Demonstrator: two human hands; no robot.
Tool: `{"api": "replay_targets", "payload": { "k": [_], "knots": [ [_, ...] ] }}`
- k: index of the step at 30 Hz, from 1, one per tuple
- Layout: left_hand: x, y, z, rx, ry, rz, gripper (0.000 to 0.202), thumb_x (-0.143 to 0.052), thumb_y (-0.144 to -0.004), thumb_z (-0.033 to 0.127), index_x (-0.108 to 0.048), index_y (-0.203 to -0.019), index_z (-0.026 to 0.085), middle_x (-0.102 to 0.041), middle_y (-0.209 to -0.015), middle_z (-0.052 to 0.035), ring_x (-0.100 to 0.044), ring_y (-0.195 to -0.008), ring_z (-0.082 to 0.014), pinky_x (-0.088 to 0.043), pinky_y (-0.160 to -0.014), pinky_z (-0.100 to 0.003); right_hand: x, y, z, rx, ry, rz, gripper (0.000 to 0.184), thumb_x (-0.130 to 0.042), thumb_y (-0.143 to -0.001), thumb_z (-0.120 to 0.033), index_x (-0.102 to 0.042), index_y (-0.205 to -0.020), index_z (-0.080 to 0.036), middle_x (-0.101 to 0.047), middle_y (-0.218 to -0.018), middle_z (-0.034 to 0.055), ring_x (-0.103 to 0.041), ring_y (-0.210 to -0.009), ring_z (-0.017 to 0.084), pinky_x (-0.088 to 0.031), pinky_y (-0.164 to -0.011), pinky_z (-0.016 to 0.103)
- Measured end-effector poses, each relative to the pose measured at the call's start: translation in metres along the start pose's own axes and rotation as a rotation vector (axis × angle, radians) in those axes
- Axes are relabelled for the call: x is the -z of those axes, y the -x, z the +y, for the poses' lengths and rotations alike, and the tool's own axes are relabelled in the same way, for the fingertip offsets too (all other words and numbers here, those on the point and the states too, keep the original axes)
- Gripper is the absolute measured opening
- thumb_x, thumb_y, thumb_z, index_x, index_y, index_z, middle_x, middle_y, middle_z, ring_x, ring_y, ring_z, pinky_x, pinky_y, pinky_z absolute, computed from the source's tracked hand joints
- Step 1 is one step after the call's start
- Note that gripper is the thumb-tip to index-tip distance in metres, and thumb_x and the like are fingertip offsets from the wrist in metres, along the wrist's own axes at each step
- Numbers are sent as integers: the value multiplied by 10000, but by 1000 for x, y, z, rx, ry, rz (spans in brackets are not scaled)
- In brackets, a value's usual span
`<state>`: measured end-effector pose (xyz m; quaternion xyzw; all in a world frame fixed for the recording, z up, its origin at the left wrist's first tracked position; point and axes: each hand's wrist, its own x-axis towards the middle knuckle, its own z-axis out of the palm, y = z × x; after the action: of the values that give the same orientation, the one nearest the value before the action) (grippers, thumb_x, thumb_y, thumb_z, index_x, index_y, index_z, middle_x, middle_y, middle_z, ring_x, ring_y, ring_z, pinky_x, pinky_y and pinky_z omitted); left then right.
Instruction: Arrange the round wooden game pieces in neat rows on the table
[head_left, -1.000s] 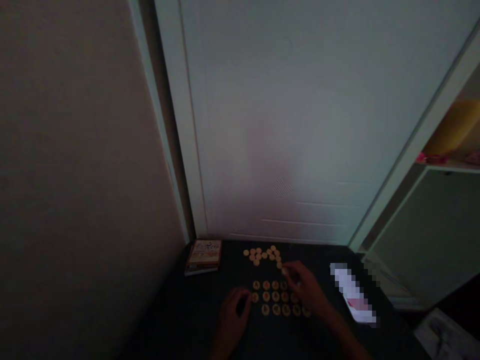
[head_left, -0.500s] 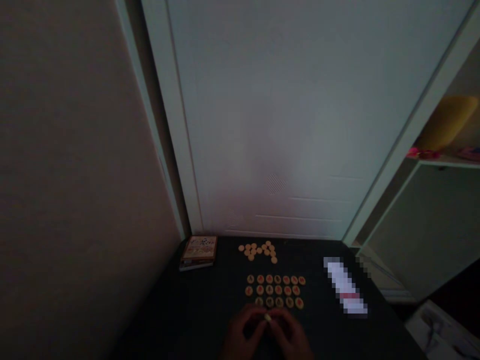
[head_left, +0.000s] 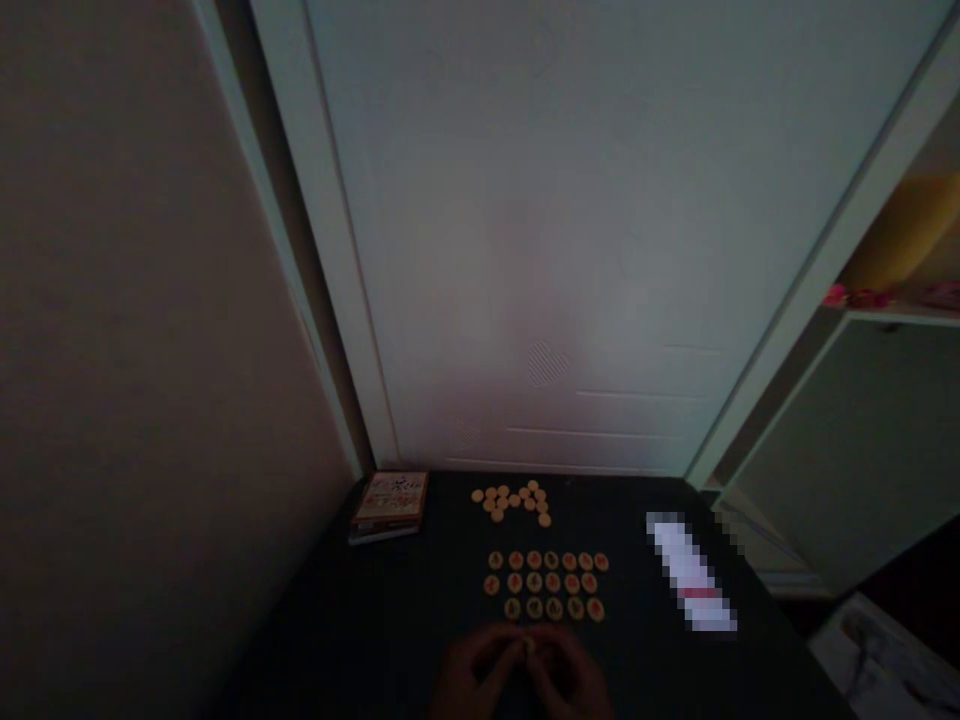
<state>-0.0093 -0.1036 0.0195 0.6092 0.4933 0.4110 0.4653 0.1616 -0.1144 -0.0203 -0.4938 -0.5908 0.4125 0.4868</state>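
Observation:
My left hand (head_left: 474, 672) and my right hand (head_left: 564, 672) meet at the bottom of the view, fingertips pinched together around one small pale xiangqi piece (head_left: 529, 645). Most of that piece is hidden by the fingers. Just beyond my hands, round wooden xiangqi pieces (head_left: 554, 608) lie in three rows, showing red or dark characters. Farther back, several plain pale discs (head_left: 514, 500) lie in a loose cluster, no characters visible on them.
All of this rests on a dark table (head_left: 390, 620). A box or stack of books (head_left: 391, 505) sits at the back left. On the right lies a blurred-out white strip (head_left: 691, 575). A white panel (head_left: 525, 250) rises behind the table, and shelving (head_left: 892, 315) stands at right.
Both hands have drawn slightly lower and away from the nearest row, still pinching the small piece, which shows less. The view has shifted a little; the laid-out rows look unchanged.

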Motion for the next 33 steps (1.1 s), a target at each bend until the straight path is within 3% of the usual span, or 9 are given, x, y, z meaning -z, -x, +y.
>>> {"api": "replay_targets", "payload": {
  "k": [3, 9, 14, 19, 24, 33],
  "knots": [
    [1, 1, 2, 14, -4, -24, 262, -659, -871, 434, -782, -1013, 251, -797, -1053, -64, -729, -989, -240, -559, -937, -316, 1, 0, -1, -32, -20, -14, 438, -619, -855, -597, -735, -1045, -219, -771, -972, 108, -728, -873, 249, -573, -788, 301],
    [0, 0, 1, 28, 44, -71, 272, -719, -822, 379, -756, -1053, 240, -792, -1058, -67, -736, -973, -237, -573, -915, -314, -6, 2, -10, -96, -119, 76, 471, -641, -809, -653, -725, -976, -220, -770, -831, 72, -727, -791, 238, -564, -765, 299],
    [1, 2, -6, 1, -1, -26, 256, -720, -824, 390, -768, -1041, 263, -788, -1070, -64, -733, -983, -242, -577, -914, -323, -7, 1, -15, -107, -140, 87, 473, -650, -790, -669, -701, -899, -212, -761, -813, 61, -717, -763, 217, -552, -731, 273],
    [3, 5, -8, -18, -68, 3, 284, -715, -829, 415, -770, -1078, 289, -762, -1160, -67, -689, -1096, -264, -525, -1011, -372, -8, 1, -18, -116, -180, 100, 482, -683, -760, -673, -677, -857, -201, -736, -751, 46, -694, -700, 200, -542, -668, 264],
    [1, 4, -5, 18, -12, -17, 307, -669, -865, 419, -744, -1117, 262, -778, -1113, -64, -709, -1044, -244, -549, -970, -345, -10, 1, -21, -148, -209, 103, 536, -680, -732, -713, -695, -896, -203, -744, -748, 56, -696, -654, 205, -562, -648, 288],
    [-1, 2, 2, -19, -47, -57, 293, -687, -849, 422, -754, -1086, 263, -791, -1049, -61, -725, -957, -227, -573, -874, -297, 1, 0, -14, -149, -146, 1, 496, -605, -825, -675, -725, -976, -218, -769, -764, 64, -732, -699, 231, -580, -663, 290]
  ]
}}
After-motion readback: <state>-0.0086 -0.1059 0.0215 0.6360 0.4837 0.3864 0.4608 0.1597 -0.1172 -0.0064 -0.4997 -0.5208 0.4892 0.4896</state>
